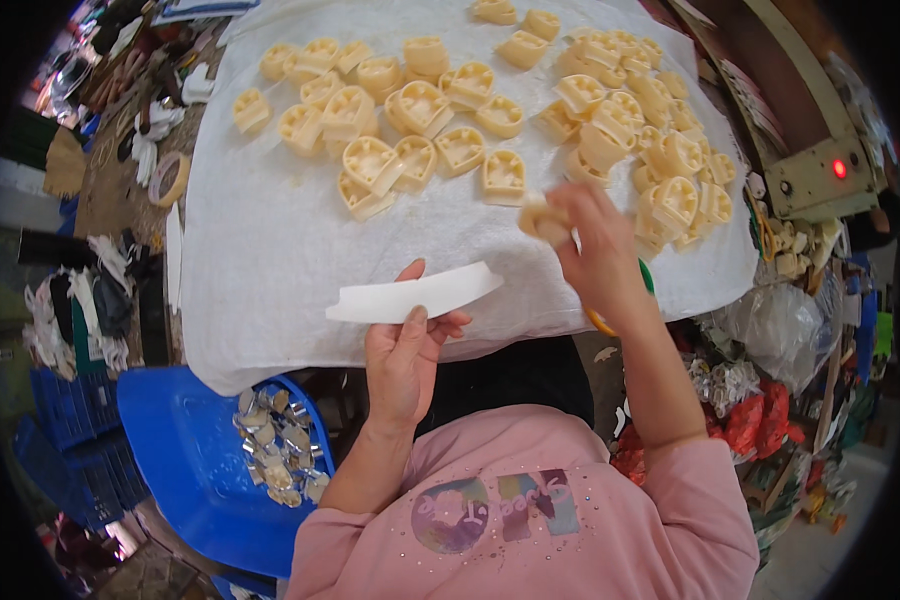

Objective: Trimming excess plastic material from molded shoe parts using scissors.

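Note:
My left hand (407, 360) is closed on a curved white strip (415, 294), pinching it between thumb and fingers over the near edge of the table. My right hand (600, 250) grips a cream D-shaped piece (544, 222) that looks like a plastic shoe heel; motion blurs it. It is held up to the right of the strip, apart from it. Loose heels of the same kind (418, 108) lie spread over the white cloth (270, 220). On the right, more are heaped in a pile (670, 155) just beyond my right hand.
At lower left a blue plastic bin (170, 440) contains several silver-and-cream pieces (280, 445). A tape roll (169, 179) lies left of the cloth. A metal box with a lit red lamp (839, 169) stands at right, above clear plastic bags (780, 330). Green and orange edges show behind my right forearm.

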The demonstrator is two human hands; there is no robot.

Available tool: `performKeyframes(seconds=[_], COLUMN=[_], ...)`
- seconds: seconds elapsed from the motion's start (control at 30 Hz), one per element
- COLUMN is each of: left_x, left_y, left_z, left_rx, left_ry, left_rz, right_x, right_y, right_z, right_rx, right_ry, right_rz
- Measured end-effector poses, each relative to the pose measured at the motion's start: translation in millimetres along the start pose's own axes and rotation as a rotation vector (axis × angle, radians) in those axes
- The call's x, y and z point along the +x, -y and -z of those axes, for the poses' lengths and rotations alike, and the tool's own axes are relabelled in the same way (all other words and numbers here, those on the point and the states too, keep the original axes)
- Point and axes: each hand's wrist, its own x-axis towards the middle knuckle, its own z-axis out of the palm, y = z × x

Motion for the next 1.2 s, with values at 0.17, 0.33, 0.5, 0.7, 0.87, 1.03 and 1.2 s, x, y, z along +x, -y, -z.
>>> performKeyframes(seconds=[0.17, 0.33, 0.5, 0.7, 0.87, 1.03, 1.2], left_x=[4, 0, -2, -11, -19, -22, -22], left_y=[-5, -1, 11, 5, 0, -1, 0], left_z=[-6, -6, -10, -44, -52, -51, -51], left_rx=[-0.094, -0.006, 0.024, -0.095, -0.129, -0.102, -0.095], left_ry=[0.040, 0.054, -0.024, 0.084, 0.143, 0.146, 0.173], left_rz=[-0.005, -0.032, -0.063, 0.026, 0.053, 0.045, 0.036], right_x=[-45, -54, -66, -61, -65, -62, -62], right_y=[-1, -11, 25, 43, 45, 45, 43], right_z=[-8, -9, 4, -5, -19, -20, -20], right_rx=[-0.046, 0.082, 0.611, 0.664, 0.622, 0.609, 0.586], right_ry=[0.076, 0.087, -0.166, -0.188, -0.315, -0.338, -0.347], right_rz=[0.036, -0.100, -0.168, 0.197, 0.274, 0.294, 0.295])
